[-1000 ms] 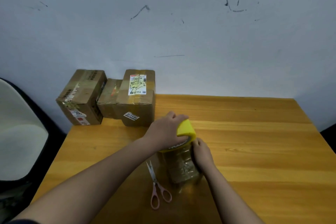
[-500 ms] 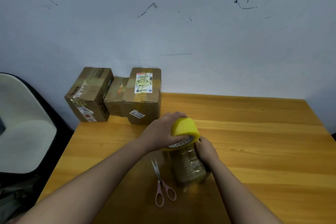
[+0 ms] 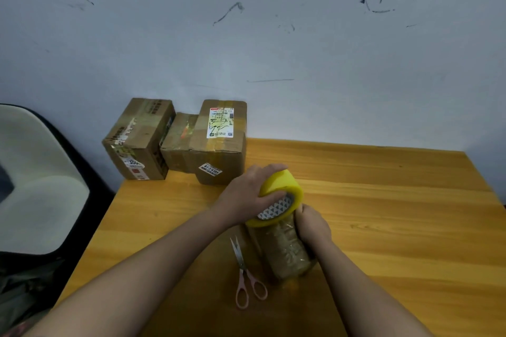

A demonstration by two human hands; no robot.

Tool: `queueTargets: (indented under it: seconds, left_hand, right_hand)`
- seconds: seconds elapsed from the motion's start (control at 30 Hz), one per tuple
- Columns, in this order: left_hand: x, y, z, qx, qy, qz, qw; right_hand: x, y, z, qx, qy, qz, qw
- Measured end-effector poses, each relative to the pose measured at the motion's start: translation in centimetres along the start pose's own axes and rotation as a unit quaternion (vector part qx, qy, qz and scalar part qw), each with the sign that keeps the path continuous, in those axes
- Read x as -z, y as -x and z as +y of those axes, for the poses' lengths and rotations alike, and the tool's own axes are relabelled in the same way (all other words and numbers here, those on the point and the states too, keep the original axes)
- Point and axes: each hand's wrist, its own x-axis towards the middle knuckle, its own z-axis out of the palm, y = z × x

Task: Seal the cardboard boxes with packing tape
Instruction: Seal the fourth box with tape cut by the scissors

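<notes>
My left hand (image 3: 246, 194) grips a yellow roll of packing tape (image 3: 284, 186) from above, lifted over the middle of the wooden table (image 3: 397, 221). A crinkled clear-brown strip of tape (image 3: 284, 252) runs from the roll down toward me. My right hand (image 3: 312, 227) holds that strip at its right edge just below the roll, fingers curled under it. Three cardboard boxes stand at the table's back left corner: a left box (image 3: 137, 142), a small middle box (image 3: 178, 142) and a right box (image 3: 219, 156) with a white label.
Pink-handled scissors (image 3: 246, 279) lie shut on the table just left of the tape strip. A white wall rises behind the table. A pale chair with a dark rim (image 3: 35, 180) stands off the table's left edge.
The view has swung slightly left, so boxes and table sit further right. The roll has tilted, showing more of its patterned core. Both hands keep their holds.
</notes>
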Motion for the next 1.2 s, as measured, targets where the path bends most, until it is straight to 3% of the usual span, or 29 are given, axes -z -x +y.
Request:
queueTargets:
  seconds: [0.3,0.53,0.7,0.97,1.1,1.2]
  left_hand:
    - [-0.2,-0.5,2.1,0.042,-0.028,0.004,0.999]
    - [-0.7,0.2,1.7,0.014,-0.188,-0.04,0.981]
    - [-0.6,0.3,1.5,-0.006,-0.182,-0.036,0.983]
    - [-0.4,0.5,1.2,-0.012,-0.134,-0.04,0.99]
    - [-0.2,0.7,1.1,0.015,-0.118,-0.033,0.992]
    - [0.3,1.4,1.6,0.0,-0.194,-0.029,0.981]
  right_hand:
    - [-0.2,-0.3,0.3,-0.023,-0.054,-0.012,0.998]
    - [-0.5,-0.1,0.2,-0.01,-0.032,0.019,0.999]
    - [-0.5,0.1,-0.6,0.04,0.074,0.051,0.995]
    - [0.8,-1.3,-1.4,0.065,0.101,-0.077,0.99]
    - [0.2,-1.3,-1.4,0.051,0.054,-0.067,0.995]
    - [0.0,-1.3,-1.3,0.018,0.042,-0.017,0.999]
